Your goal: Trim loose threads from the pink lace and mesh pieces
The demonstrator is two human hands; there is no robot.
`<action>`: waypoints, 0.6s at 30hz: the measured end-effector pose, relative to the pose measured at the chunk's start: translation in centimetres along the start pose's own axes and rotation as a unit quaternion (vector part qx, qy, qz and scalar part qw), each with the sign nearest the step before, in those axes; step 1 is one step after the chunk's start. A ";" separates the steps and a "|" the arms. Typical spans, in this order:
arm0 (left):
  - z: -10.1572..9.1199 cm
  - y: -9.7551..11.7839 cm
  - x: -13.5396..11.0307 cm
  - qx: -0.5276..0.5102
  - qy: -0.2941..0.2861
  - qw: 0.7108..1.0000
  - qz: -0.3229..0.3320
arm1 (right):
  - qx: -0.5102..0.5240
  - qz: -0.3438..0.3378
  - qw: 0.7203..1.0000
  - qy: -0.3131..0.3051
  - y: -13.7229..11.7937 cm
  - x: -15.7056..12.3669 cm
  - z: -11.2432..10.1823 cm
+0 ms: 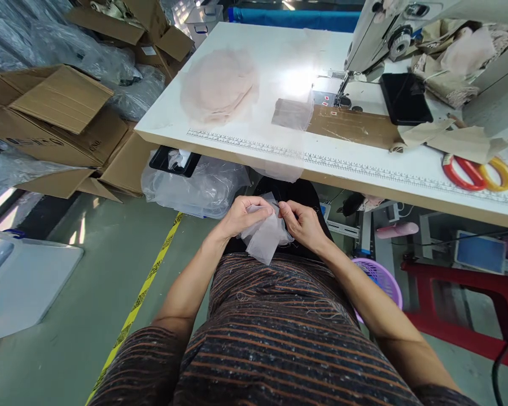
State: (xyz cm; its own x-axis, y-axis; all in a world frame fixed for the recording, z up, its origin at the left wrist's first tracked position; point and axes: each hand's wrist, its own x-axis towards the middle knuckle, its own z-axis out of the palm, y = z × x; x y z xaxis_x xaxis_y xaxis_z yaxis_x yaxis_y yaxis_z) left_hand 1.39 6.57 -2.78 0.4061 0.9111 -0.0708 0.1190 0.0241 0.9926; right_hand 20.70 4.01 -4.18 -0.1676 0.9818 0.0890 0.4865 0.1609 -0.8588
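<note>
Over my lap, my left hand (249,215) is closed, pinching a piece of sheer whitish fabric (264,239) between thumb and fingers. The cloth hangs down in loose folds. Close beside it my right hand (301,224) is closed around a thin, dark, pointed tool, mostly hidden by the fingers. Its tip touches or nearly touches the top of the fabric near my left thumb; I cannot tell its exact kind. On the table lie a stack of sheer pinkish round fabric pieces (220,87) and a folded sheer piece (293,114) beside the sewing machine (364,42).
The white table (161,115) has a ruler strip along its front edge. Scissors (465,172) with red and yellow handles lie at the right, near a black tray (406,98). Cardboard boxes (59,124) stand left; a purple basket (379,276) and red stool (423,316) sit right.
</note>
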 end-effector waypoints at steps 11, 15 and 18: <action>0.0 0.1 1.0 0.149 -0.001 0.989 0.027 | 0.146 0.094 0.985 -0.025 0.2 -1.2 2.8; -0.4 -1.9 2.3 0.282 -0.056 0.956 0.054 | 0.108 0.091 0.990 -0.028 1.7 -1.6 2.5; -0.2 -4.2 3.2 0.417 -0.040 0.902 0.101 | 0.025 0.089 0.991 0.095 2.6 -1.0 1.1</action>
State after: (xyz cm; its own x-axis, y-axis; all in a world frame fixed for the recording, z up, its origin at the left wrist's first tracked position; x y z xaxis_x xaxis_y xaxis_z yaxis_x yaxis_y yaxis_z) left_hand 1.98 9.49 -7.16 0.5559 0.8288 0.0642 0.6620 -0.4881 0.5688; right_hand 21.20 3.31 -7.04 0.0841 0.9962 0.0221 0.4493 -0.0181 -0.8932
